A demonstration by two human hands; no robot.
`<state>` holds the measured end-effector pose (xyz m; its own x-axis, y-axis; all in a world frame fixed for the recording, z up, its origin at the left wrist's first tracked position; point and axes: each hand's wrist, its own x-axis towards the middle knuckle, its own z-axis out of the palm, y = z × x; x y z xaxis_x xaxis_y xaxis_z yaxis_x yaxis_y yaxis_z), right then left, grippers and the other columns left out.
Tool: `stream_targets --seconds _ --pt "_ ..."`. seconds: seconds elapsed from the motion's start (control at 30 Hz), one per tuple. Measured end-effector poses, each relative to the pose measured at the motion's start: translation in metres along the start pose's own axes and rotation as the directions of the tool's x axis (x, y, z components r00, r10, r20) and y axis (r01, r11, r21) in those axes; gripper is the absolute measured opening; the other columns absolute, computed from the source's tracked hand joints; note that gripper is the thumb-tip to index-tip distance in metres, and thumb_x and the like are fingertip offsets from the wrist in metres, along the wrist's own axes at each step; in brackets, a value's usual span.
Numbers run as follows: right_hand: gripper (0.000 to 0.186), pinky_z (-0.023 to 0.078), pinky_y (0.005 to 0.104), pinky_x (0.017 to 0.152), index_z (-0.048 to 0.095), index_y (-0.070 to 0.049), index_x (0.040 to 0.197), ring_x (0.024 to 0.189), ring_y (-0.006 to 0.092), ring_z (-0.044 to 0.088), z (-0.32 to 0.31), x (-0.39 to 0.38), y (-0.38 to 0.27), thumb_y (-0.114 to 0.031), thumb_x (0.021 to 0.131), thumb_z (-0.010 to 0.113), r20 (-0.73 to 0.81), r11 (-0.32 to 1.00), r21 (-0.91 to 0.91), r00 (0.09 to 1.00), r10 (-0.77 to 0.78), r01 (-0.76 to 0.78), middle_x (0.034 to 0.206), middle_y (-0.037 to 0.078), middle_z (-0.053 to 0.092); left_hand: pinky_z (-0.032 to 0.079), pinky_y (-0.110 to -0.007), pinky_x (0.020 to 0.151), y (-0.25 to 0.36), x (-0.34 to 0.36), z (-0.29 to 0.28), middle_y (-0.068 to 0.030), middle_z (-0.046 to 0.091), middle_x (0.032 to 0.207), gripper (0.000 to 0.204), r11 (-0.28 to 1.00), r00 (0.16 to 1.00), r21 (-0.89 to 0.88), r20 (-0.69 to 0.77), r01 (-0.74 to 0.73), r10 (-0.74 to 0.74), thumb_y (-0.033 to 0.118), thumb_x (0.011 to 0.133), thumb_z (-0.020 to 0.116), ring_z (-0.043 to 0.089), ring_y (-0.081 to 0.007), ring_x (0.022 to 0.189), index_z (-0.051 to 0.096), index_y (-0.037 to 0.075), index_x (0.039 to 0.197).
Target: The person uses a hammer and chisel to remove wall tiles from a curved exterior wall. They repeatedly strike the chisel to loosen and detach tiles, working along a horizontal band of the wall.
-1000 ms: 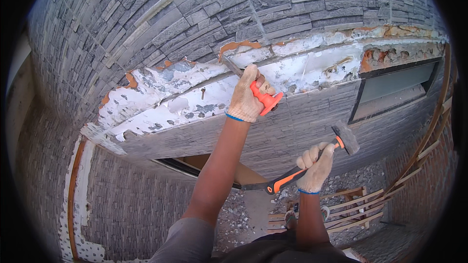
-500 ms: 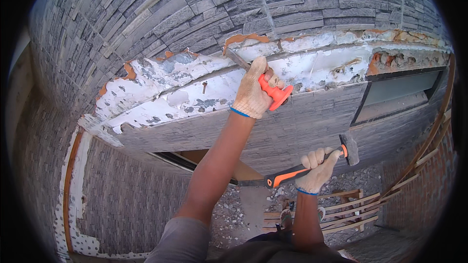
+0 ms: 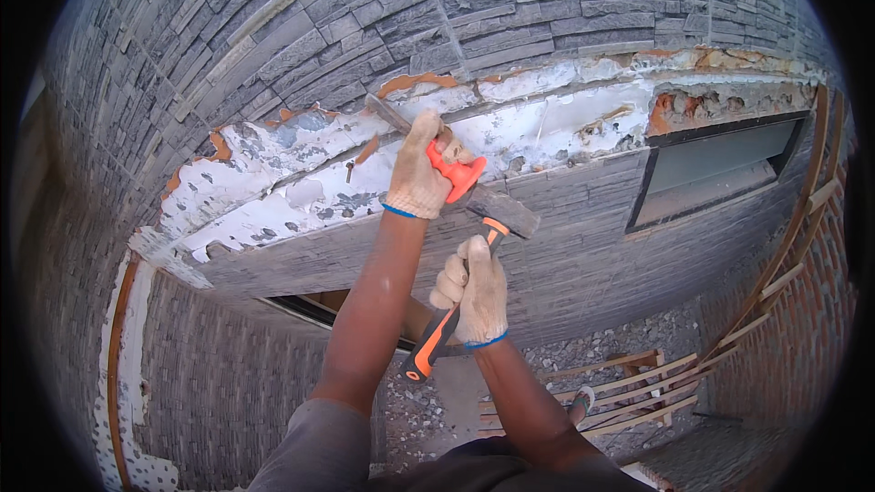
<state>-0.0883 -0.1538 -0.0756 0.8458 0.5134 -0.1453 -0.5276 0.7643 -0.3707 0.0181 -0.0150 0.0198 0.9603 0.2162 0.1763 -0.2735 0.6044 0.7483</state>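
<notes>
In a white knit glove, my left hand (image 3: 415, 173) is closed around a chisel (image 3: 466, 180) with a red-orange hand guard. The chisel's metal blade slants up and left to the broken lower edge of the grey stone-look tiles (image 3: 510, 14). My right hand (image 3: 478, 293), gloved too, grips a black-and-orange hammer (image 3: 432, 344) by its handle. The dark hammer head is close to the chisel's guarded end; I cannot tell whether they touch. Left of the chisel, a small orange-brown fragment (image 3: 367, 149) shows against the exposed white wall strip (image 3: 301, 191).
A nail (image 3: 349, 171) sticks out of the white strip. At right is a dark-framed window opening (image 3: 720, 169). Wooden slats (image 3: 629, 392) stand below, over a floor strewn with rubble (image 3: 415, 419). Wooden poles (image 3: 766, 282) lean by a brick wall at far right.
My right hand has swung the hammer up and left, its head now by the chisel's end. The orange-brown fragment has appeared left of the chisel. The whole view has shifted slightly.
</notes>
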Motion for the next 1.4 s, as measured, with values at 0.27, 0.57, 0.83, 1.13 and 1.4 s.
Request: stream_targets --seconds 0.27,0.57,0.83,1.13,1.4 --pt "0.031 0.023 0.0269 0.043 0.045 -0.015 0.087 0.045 0.0073 0.027 -0.076 -0.029 -0.013 -0.038 0.108 0.044 -0.184 0.963 0.012 0.947 -0.264 0.271 0.062 -0.004 0.034 0.045 -0.036 0.063 0.032 -0.013 -0.015 0.0001 0.045 0.071 0.022 0.994 0.993 -0.013 0.037 0.110 -0.109 0.025 0.097 0.070 0.045 -0.0145 0.060 0.055 0.013 0.086" --pt "0.044 0.022 0.0270 0.043 0.050 -0.016 0.089 0.043 0.0082 0.026 -0.105 -0.028 -0.025 -0.056 0.107 0.042 -0.251 0.988 -0.031 0.955 -0.155 0.152 0.058 -0.004 0.033 0.045 -0.035 0.060 0.017 -0.031 -0.027 0.0001 0.047 0.071 0.021 0.945 0.975 0.241 -0.091 0.220 -0.204 0.027 0.097 0.069 0.045 -0.0132 0.060 0.057 0.011 0.091" --pt "0.047 0.021 0.0270 0.042 0.054 -0.018 0.091 0.043 0.0086 0.025 -0.114 -0.024 -0.040 -0.059 0.107 0.038 -0.287 0.980 0.038 0.941 -0.178 0.197 0.057 -0.004 0.033 0.045 -0.033 0.057 0.028 -0.030 -0.033 -0.0003 0.047 0.070 0.018 0.919 0.974 0.328 -0.130 0.218 -0.184 0.024 0.097 0.069 0.045 -0.0129 0.058 0.059 0.009 0.093" --pt "0.042 0.027 0.0277 0.040 0.053 -0.014 0.096 0.042 0.0101 0.033 -0.148 -0.064 -0.033 -0.053 0.107 0.044 -0.316 0.957 -0.279 0.949 -0.017 -0.075 0.058 -0.002 0.039 0.051 -0.035 0.062 0.070 -0.049 -0.055 -0.0030 0.055 0.080 0.019 0.790 0.969 0.565 -0.083 0.238 -0.232 0.022 0.097 0.067 0.055 -0.0145 0.065 0.058 0.005 0.100" --pt "0.031 0.038 0.0299 0.041 0.053 -0.007 0.106 0.045 0.0126 0.043 -0.145 -0.088 -0.042 -0.038 0.107 0.048 -0.152 0.759 -0.646 0.988 -0.027 -0.078 0.062 0.001 0.046 0.057 -0.035 0.070 0.104 -0.052 -0.068 -0.0083 0.063 0.087 0.022 0.721 0.950 0.674 0.093 0.160 -0.297 0.023 0.097 0.064 0.068 -0.0207 0.080 0.056 0.004 0.101"
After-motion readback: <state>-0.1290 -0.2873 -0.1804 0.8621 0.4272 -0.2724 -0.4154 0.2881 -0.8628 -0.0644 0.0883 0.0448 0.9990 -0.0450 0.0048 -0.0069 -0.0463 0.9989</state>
